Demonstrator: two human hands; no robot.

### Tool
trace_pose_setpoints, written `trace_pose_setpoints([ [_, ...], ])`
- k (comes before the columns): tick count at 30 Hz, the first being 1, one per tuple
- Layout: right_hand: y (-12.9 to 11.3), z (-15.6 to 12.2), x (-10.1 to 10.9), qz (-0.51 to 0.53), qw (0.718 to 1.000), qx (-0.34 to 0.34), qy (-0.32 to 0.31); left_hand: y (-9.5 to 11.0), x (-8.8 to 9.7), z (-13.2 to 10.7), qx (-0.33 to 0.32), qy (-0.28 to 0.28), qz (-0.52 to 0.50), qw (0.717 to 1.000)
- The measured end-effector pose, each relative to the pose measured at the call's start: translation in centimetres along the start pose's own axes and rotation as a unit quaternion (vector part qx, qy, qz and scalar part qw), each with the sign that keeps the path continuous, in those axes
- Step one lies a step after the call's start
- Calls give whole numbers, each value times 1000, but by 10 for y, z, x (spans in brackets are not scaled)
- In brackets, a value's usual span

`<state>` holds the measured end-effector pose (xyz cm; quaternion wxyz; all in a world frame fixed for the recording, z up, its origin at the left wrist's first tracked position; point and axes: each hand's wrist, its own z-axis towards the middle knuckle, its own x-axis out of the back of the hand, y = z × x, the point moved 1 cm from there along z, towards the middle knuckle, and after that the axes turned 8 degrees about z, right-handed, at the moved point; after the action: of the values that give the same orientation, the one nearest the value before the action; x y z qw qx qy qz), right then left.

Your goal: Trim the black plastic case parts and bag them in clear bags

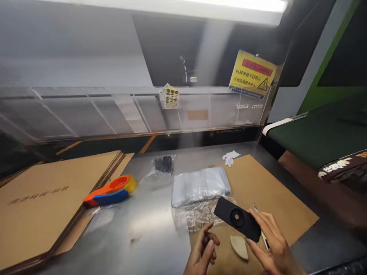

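My right hand (273,242) grips one end of a black rectangular block with a round recess and a brass-coloured centre (237,217), between thumb and fingers. The block is tilted above the table. To its left, my left hand (201,250) is apart from the block, with fingers loosely bent and separated and nothing visible in them. Below the block, a pale wedge-shaped piece (239,246) lies on brown cardboard (275,191). A slim light-coloured item, partly hidden by my right hand, also lies there. Beyond the block is a stack of clear plastic bags (200,185).
An orange and blue tape dispenser (111,191) sits beside stacked flat cardboard (57,198) on the left. Farther back on the metal table (149,221) are a bagged black item (163,165) and a white glove (230,157). A clear panel with a yellow warning sign (252,74) stands behind.
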<state>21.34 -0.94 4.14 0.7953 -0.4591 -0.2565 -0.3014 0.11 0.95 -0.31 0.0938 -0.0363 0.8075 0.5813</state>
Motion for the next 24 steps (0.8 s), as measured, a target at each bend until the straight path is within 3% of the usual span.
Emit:
trace_pose_setpoints([
  [3,-39,-41,-47,56,997,-28,40,-17,8,-20,-3,-73,-88,993],
  [7,-67,-80,-86,95,995,-9,0,-36,19,-52,125,-11,-261,957],
  [11,-75,-100,-95,145,984,68,-83,-46,29,-76,198,59,-364,908],
  [15,-60,-107,-95,120,985,57,-112,-50,36,-80,220,55,-384,895],
  [20,-12,-94,-99,-9,992,-88,-94,-55,33,-72,228,16,-344,911],
  [24,25,-78,-101,-102,984,-109,-98,-56,25,-69,148,-41,-247,957],
])
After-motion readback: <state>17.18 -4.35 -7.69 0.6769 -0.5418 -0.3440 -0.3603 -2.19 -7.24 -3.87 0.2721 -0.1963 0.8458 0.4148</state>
